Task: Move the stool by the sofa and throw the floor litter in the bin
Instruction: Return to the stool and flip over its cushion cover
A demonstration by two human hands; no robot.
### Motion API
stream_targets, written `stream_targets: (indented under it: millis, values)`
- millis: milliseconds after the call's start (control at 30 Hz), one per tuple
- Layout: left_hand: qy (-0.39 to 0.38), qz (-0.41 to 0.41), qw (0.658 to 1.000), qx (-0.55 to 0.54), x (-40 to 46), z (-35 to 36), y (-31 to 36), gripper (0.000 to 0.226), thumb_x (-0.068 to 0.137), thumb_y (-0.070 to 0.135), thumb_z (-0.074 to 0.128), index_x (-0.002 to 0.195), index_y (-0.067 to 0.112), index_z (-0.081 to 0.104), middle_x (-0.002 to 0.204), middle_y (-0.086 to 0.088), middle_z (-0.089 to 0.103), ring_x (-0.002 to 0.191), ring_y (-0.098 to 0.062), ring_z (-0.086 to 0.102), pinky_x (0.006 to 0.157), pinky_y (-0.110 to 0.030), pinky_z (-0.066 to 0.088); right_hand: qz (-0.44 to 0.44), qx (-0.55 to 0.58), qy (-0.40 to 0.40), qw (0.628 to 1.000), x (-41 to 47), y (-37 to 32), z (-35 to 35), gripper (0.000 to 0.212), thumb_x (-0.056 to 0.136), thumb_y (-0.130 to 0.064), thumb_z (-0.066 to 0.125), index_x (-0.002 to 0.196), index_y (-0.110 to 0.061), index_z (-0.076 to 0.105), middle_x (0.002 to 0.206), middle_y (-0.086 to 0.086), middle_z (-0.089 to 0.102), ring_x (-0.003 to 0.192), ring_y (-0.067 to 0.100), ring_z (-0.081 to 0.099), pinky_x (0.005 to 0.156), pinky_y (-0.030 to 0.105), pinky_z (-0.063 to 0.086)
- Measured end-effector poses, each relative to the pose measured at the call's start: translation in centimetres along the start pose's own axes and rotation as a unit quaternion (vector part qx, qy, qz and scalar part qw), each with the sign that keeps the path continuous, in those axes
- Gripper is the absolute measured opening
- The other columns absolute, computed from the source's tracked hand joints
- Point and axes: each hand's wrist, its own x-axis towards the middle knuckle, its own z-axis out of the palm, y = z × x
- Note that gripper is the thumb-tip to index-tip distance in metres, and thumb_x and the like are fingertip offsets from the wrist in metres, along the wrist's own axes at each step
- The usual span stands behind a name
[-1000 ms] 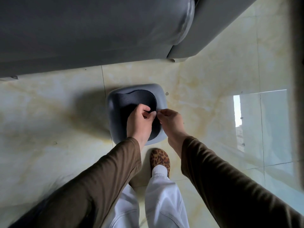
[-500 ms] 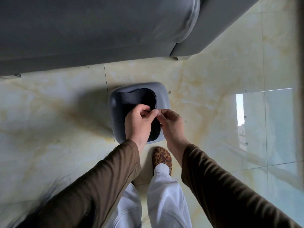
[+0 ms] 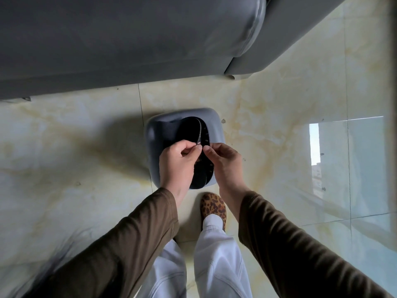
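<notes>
- Head view: the stool (image 3: 184, 147) stands on the floor (image 3: 75, 147) at the centre of the frame, just short of the sofa (image 3: 129, 39) at 12 o'clock, apart from it by a strip of tile.
- Your left hand (image 3: 180, 160) pinches the raised edge of the dark seat pad (image 3: 189, 130), its grip narrow and closed on that edge, likely to peel it up from the seat.
- Your right hand (image 3: 223, 160) sits at 3 o'clock of the left, fingertips drawn together beside the same edge; whether its grip has the pad I cannot tell.
- Your slippered foot (image 3: 213, 207) is planted at 6 o'clock of the stool, probably to steady your lean.
- A small speck (image 3: 223, 121) lies on the tile at the stool's 2 o'clock corner, possibly litter. No bin shows.
</notes>
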Motion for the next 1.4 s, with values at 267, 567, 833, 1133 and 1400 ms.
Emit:
stream_targets:
  millis: [267,567,833,1133,1400]
  values:
    - [0.022,-0.025,0.986,-0.162,-3.5,-4.8,2.3,0.007,0.093,0.005,0.073,0.086,0.007,0.074,0.075,-0.003,0.076,0.07,-0.015,0.069,0.07,-0.029,0.062,-0.025,-0.006,-0.014,1.0,-1.0,-1.5,-1.0,0.011,0.093,-0.009,0.069,0.083,-0.005,0.07,0.076,0.006,0.073,0.066,0.014,0.069,0.062,0.023,0.055]
    - [0.083,-0.013,0.985,-0.153,-3.4,-11.6,0.5,0.008,0.093,0.008,0.071,0.087,0.013,0.073,0.076,0.006,0.079,0.067,-0.008,0.068,0.068,-0.024,0.058,-0.05,-0.04,0.018,0.998,0.4,-2.0,-4.7,0.011,0.095,-0.014,0.067,0.092,-0.004,0.072,0.087,0.013,0.073,0.078,0.022,0.067,0.071,0.033,0.054]
    - [0.128,-0.057,0.984,-0.112,1.8,-12.2,-5.7,0.015,0.091,0.006,0.074,0.082,0.017,0.073,0.075,0.003,0.076,0.079,-0.024,0.064,0.086,-0.047,0.056,-0.02,-0.099,0.066,0.993,3.4,-0.1,-5.6,0.015,0.095,-0.014,0.066,0.1,-0.003,0.075,0.091,0.011,0.078,0.077,0.018,0.072,0.069,0.032,0.058]
    - [0.123,-0.057,0.99,-0.042,4.1,-11.7,-8.2,0.016,0.092,0.013,0.074,0.107,0.01,0.075,0.092,-0.008,0.075,0.088,-0.023,0.068,0.099,-0.056,0.057,-0.014,-0.145,0.113,0.983,4.0,0.2,-4.8,0.022,0.094,-0.008,0.06,0.113,-0.006,0.072,0.086,-0.001,0.071,0.073,0.013,0.066,0.061,0.018,0.054]
    - [0.057,0.264,0.925,0.266,1.2,-7.8,-3.6,0.053,0.104,0.018,0.05,0.155,0.004,0.047,0.161,-0.015,0.047,0.152,-0.028,0.038,0.125,-0.024,0.021,-0.339,-0.483,0.036,0.806,1.7,1.2,-1.9,0.051,0.102,-0.027,0.047,0.152,-0.017,0.045,0.155,0.003,0.047,0.143,0.022,0.037,0.116,0.042,0.033]
